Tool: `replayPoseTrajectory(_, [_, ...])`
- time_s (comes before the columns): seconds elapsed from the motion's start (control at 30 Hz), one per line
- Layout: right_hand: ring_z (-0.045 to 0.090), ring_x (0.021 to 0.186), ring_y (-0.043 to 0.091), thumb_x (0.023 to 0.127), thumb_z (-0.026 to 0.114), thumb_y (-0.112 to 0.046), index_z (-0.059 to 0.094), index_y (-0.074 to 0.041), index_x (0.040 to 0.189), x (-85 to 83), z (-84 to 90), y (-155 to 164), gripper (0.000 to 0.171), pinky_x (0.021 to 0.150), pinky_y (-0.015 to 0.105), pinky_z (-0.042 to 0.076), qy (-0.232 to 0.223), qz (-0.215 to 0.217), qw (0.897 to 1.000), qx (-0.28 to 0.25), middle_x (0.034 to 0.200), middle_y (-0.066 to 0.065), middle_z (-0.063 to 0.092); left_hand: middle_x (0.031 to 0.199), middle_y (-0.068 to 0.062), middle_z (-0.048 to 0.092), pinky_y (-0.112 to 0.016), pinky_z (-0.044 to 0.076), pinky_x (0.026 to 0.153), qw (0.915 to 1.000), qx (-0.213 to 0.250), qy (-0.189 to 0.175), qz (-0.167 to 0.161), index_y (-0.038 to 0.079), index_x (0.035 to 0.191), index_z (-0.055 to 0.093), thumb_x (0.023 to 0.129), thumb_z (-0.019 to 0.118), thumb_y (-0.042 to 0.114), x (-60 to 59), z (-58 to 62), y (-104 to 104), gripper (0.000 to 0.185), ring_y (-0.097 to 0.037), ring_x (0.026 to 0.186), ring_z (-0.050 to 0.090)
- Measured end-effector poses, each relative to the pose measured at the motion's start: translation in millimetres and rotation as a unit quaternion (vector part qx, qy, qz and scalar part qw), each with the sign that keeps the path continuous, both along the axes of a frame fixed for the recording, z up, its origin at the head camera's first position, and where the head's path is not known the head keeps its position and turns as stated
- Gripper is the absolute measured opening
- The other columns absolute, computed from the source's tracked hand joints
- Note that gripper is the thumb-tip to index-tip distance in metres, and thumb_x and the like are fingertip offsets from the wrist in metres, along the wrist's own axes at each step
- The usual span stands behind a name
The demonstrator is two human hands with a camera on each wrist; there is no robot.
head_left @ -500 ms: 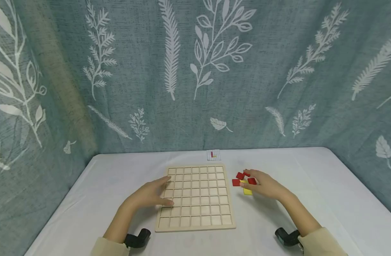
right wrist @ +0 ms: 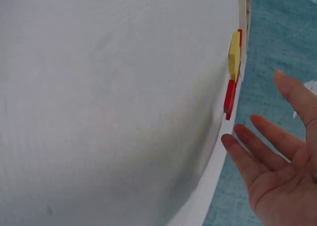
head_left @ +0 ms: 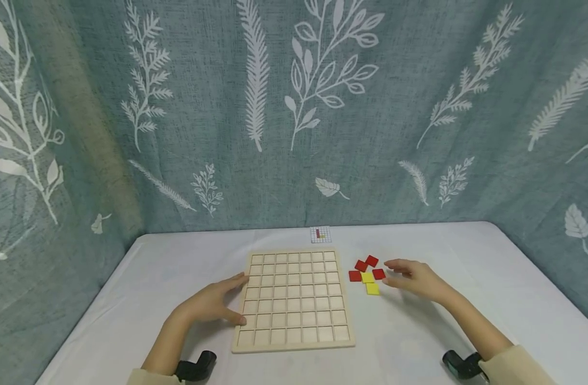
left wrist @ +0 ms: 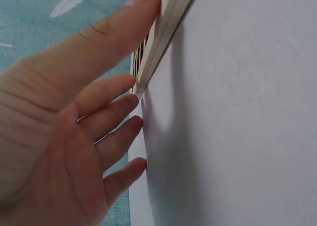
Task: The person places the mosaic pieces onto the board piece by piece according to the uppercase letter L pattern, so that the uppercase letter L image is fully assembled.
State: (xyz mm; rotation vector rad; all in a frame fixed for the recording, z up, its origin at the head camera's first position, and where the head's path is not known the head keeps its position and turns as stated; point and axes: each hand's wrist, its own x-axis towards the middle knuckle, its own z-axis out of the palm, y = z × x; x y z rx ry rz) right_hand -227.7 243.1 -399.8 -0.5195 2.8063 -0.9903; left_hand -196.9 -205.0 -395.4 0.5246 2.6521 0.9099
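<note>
Left hand spread against wooden grid board, right hand spread beside red and yellow tiles

left hand flat at grid board left edge; right hand open beside red tiles and yellow tiles; white worktop

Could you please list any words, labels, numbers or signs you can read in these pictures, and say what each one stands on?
None can be read. The small card beyond the wooden grid board shows only a tiny grid with red and yellow marks, too small to read. The tiles, board and curtain bear no writing.
</note>
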Motion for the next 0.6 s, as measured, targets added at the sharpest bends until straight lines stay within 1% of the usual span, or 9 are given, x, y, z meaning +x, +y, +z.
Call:
replayPoseTrajectory(0.1, [0.055, 0.11, 0.038, 0.084, 0.066, -0.028, 0.057, 0.003, 0.121, -1.3, -2.8, 2.3, 0.049, 0.09, 0.047, 0.047, 0.001, 0.005, 1.0, 0.0, 0.12, 0.022, 0.059, 0.147, -0.022, 0.028, -0.058, 0.021, 0.106, 1.0, -0.001, -0.004, -0.001, -0.001, 0.139, 0.038, 0.061, 0.083, 0.033, -0.6, -2.9, -1.5, 0.096, -0.044, 0.134, 0.024])
replayPoseTrajectory(0.3, [0.056, 0.107, 0.037, 0.082, 0.069, -0.019, 0.059, 0.004, 0.118, -8.3, -4.9, 3.5, 0.043, 0.088, 0.044, 0.048, 0.006, 0.016, 1.0, -0.008, 0.117, 0.021, 0.06, 0.147, -0.022, 0.027, -0.058, 0.021, 0.106, 1.0, -0.001, -0.004, -0.008, -0.001, 0.139, 0.037, 0.058, 0.084, 0.033, -3.4, -3.7, -4.0, 0.1, -0.044, 0.134, 0.023])
replayPoseTrajectory(0.43, [0.057, 0.103, 0.035, 0.081, 0.069, -0.013, 0.061, 0.005, 0.115, -12.2, -7.3, 2.2, 0.039, 0.086, 0.042, 0.05, 0.018, 0.021, 0.999, -0.017, 0.114, 0.02, 0.061, 0.147, -0.024, 0.026, -0.058, 0.021, 0.106, 0.9999, -0.001, -0.002, -0.013, -0.002, 0.139, 0.036, 0.058, 0.084, 0.033, -2.6, -3.1, -3.8, 0.1, -0.045, 0.133, 0.023])
replayPoseTrajectory(0.6, [0.059, 0.096, 0.03, 0.079, 0.07, -0.009, 0.065, 0.004, 0.109, -19.6, -11.0, -1.3, 0.033, 0.083, 0.04, 0.052, 0.037, 0.023, 0.999, -0.004, 0.106, 0.017, 0.065, 0.147, -0.024, 0.026, -0.058, 0.021, 0.106, 0.9999, 0.004, -0.006, -0.011, -0.001, 0.139, 0.036, 0.058, 0.083, 0.034, -2.8, -3.8, -4.1, 0.101, -0.045, 0.134, 0.023])
